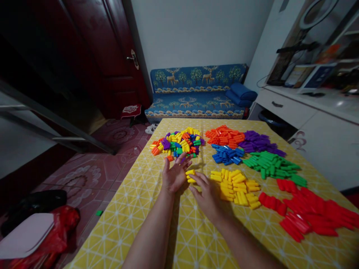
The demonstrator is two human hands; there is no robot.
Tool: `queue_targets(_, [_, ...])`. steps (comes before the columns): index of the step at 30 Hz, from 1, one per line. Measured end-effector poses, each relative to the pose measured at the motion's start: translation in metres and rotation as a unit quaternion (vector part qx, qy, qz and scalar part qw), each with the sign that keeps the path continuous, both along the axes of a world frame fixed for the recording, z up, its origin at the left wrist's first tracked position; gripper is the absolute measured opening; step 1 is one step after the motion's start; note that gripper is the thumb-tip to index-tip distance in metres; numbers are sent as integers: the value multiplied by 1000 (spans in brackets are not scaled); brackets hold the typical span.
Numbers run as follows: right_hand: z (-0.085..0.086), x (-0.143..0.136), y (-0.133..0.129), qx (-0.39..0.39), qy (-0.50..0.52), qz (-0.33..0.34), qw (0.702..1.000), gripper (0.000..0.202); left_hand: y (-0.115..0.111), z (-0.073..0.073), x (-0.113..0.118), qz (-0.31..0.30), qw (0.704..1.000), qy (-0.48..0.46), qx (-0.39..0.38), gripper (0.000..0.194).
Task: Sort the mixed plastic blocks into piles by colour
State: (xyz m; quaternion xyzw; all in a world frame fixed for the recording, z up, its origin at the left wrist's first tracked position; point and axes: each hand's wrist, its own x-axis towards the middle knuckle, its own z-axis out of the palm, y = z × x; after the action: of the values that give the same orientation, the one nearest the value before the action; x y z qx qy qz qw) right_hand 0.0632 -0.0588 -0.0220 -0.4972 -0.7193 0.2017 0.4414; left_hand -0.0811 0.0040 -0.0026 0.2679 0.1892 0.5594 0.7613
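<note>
My left hand is palm up with its fingers spread, just in front of the mixed pile of coloured pieces. Beside it, my right hand has its fingertips on a small yellow block. To the right of my right hand lies a heap of yellow pieces. Separate heaps of orange, blue, purple, green and red pieces spread over the table's right side.
The table has a yellow patterned cloth. Behind it stands a blue sofa. White drawers are at the right, a dark red door at the left. A green piece lies on the floor.
</note>
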Motion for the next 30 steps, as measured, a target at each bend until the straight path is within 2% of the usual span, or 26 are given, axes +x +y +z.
queue_targets(2, [1,11,4,22,31,-25,999,24,3,-5,3,41,998,54,19,69])
queue_targets(4, [4,25,7,28,35,-39,998,15,7,-11,4,151,973,169,43,54])
queue_targets(5, [6,33,8,21,24,-43,999,14,9,-14,4,221,943,242,57,44])
queue_targets(7, [10,48,10,4,-20,-51,998,19,14,-19,0,343,853,382,97,26])
queue_targets(8, [13,55,10,1,-45,-57,997,21,17,-22,-4,380,805,438,122,21])
queue_targets(9, [15,63,10,6,-67,-67,996,22,20,-24,-8,403,763,484,147,21])
queue_targets(11, [19,79,8,39,-89,-98,990,21,26,-29,-17,413,701,552,182,34])
queue_targets(14, [23,111,1,91,-81,-165,979,18,33,-38,-28,378,656,633,162,42])
queue_targets(18, [16,163,-15,84,-122,-249,957,21,35,-47,-33,348,656,651,155,39])
queue_targets(22, [-9,203,-34,54,-209,-250,944,22,33,-46,-35,362,656,648,136,43])
queue_targets(24, [-18,213,-44,48,-254,-239,936,24,32,-45,-36,365,656,648,130,41])
queue_targets(26, [-20,218,-51,51,-303,-246,920,26,31,-43,-35,378,665,632,123,33])
queue_targets(28, [-15,217,-54,61,-344,-276,895,27,30,-41,-33,398,684,601,113,23])
queue_targets(30, [-6,211,-53,75,-357,-307,879,28,28,-39,-30,405,717,558,98,18])
